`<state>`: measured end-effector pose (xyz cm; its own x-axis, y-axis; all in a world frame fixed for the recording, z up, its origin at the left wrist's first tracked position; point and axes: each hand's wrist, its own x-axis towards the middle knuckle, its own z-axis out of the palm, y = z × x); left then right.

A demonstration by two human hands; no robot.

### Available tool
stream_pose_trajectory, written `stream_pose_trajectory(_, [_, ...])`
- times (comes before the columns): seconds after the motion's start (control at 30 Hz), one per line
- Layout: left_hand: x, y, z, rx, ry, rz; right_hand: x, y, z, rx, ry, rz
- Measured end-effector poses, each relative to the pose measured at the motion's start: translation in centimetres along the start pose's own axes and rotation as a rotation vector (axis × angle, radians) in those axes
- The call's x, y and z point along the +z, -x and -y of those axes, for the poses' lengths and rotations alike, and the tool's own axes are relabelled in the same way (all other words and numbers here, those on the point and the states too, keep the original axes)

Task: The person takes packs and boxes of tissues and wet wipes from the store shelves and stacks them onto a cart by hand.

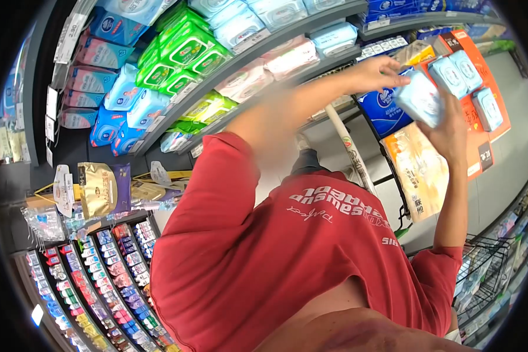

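A light blue wipes packet [419,98] is held tilted in my right hand [449,126], with the thumb along its lower edge and the fingers on its right side. My left hand [381,75] is at the packet's upper left corner, fingers apart and fingertips close to or touching it. Just right of the held packet, two similar light blue packets [455,74] lie side by side on an orange-red box [472,117], and another packet [487,109] lies below them. A blue package [384,111] and an orange and cream package [416,167] lie beneath my hands.
Shelves [258,50] of wipes curve across the top, with green packs [185,50] at upper left. A white pole with lettering [349,146] stands beside the cart's dark frame. Racks of small goods [100,276] are at lower left, a black wire basket [481,270] at lower right.
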<state>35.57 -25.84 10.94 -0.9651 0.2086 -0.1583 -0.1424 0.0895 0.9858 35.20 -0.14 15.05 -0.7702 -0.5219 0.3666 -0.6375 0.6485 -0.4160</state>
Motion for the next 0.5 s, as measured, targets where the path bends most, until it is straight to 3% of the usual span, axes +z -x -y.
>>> stream_pose_trajectory(0.07, [-2.3,1.4,-2.6,0.024,-0.177,0.004,0.7,-2.0,3.1,-0.137,-0.001,0.041])
stream_pose_trajectory(0.13, [-5.2,3.2,-5.4,0.038,-0.353,0.143,1.8,-4.4,5.7,-0.251,-0.057,0.053])
stream_pose_trajectory(0.17, [-6.8,3.7,-6.2,0.002,-0.416,0.123,2.2,-5.6,6.7,-0.263,-0.057,0.053])
stream_pose_trajectory(0.23, [-9.1,6.0,-9.4,-0.106,-0.563,0.117,3.1,-7.8,8.6,-0.492,-0.07,0.042])
stream_pose_trajectory(0.33, [-12.8,8.3,-10.5,0.04,-0.801,-0.056,3.9,-11.2,11.0,-0.672,-0.141,-0.012])
stream_pose_trajectory(0.47, [-15.9,12.0,-12.9,0.225,-1.048,-0.276,7.6,-17.9,11.5,-0.56,-0.365,0.002])
stream_pose_trajectory(0.5, [-16.6,12.7,-13.0,0.283,-1.101,-0.388,8.1,-19.3,12.3,-0.451,-0.466,0.107])
